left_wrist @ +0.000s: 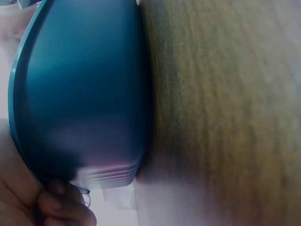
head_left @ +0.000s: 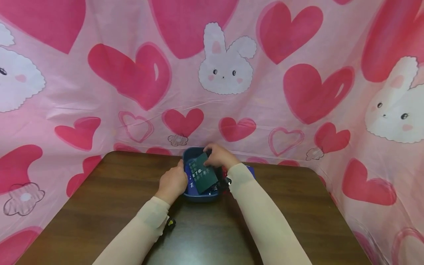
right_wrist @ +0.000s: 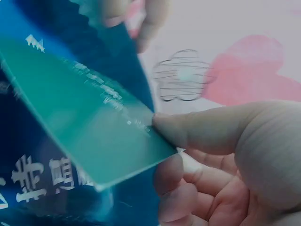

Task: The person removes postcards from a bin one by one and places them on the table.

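A dark blue plastic tub point(head_left: 200, 199) stands near the far edge of the table. My left hand point(head_left: 173, 183) holds its left rim; in the left wrist view the fingers curl at the rim, beside the tub's smooth outer wall point(left_wrist: 89, 94). With thumb and fingers my right hand point(head_left: 220, 156) pinches a corner of a dark green card point(head_left: 204, 176) printed with white characters. The card slants over the tub's opening. Beneath it, inside the tub, lies a blue packet point(head_left: 191, 184) with white lettering, partly hidden by the card.
Right of the tub, partly behind my right forearm, are a red and black item point(head_left: 225, 173) and a blue item point(head_left: 250, 170). A small black and yellow thing point(head_left: 170, 223) is by my left cuff. Behind the brown wooden table point(head_left: 132, 191) hangs a pink heart-patterned cloth point(head_left: 185, 99).
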`<state>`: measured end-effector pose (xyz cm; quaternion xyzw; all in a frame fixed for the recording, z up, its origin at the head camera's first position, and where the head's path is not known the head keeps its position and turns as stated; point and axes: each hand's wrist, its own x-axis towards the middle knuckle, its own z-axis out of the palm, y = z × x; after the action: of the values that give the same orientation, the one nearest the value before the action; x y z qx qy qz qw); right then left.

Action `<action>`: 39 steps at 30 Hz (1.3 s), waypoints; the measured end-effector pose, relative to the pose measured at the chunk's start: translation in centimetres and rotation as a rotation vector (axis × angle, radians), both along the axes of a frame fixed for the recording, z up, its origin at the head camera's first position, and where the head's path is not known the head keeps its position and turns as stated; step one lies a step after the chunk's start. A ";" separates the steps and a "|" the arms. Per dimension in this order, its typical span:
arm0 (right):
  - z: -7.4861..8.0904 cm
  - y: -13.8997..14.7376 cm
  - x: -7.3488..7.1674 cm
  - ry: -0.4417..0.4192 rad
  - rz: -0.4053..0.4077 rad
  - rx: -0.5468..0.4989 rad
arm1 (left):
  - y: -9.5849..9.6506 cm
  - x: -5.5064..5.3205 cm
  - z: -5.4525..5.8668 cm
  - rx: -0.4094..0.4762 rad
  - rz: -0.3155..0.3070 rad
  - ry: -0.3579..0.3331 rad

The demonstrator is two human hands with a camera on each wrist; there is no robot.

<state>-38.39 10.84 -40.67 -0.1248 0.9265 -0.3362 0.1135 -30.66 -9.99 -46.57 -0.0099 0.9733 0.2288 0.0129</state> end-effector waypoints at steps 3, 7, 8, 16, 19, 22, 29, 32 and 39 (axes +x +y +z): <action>0.5 1.3 0.5 -0.015 0.001 -0.107 | 0.2 0.0 0.0 0.003 0.004 0.000; 0.6 3.8 0.9 -0.044 -0.018 -0.244 | 0.5 0.0 0.1 -0.001 0.007 -0.001; 0.6 4.6 1.0 -0.046 -0.026 -0.273 | 0.6 0.0 0.1 -0.001 0.008 -0.001; -0.5 10.9 1.9 -0.047 -0.119 -0.470 | 1.2 0.2 0.0 -0.009 0.018 0.016; -0.8 13.0 2.0 -0.045 -0.144 -0.515 | 1.2 0.3 0.0 -0.006 0.018 0.015; -0.9 14.9 2.0 -0.037 -0.178 -0.506 | 1.2 0.3 0.0 0.005 0.014 0.013; -0.9 17.7 2.5 -0.073 -0.260 -0.470 | 0.5 -0.4 -0.5 0.011 0.023 0.010; -1.3 18.6 2.6 -0.094 -0.273 -0.464 | 0.3 -0.5 -0.5 -0.002 0.028 -0.001; -2.5 20.2 2.4 -0.096 -0.325 -0.306 | 0.3 0.1 0.1 -0.002 0.031 -0.005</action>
<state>-35.95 31.05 -43.14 0.0265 0.8663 -0.4922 0.0814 -30.53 -9.73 -46.45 -0.0253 0.9733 0.2280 0.0116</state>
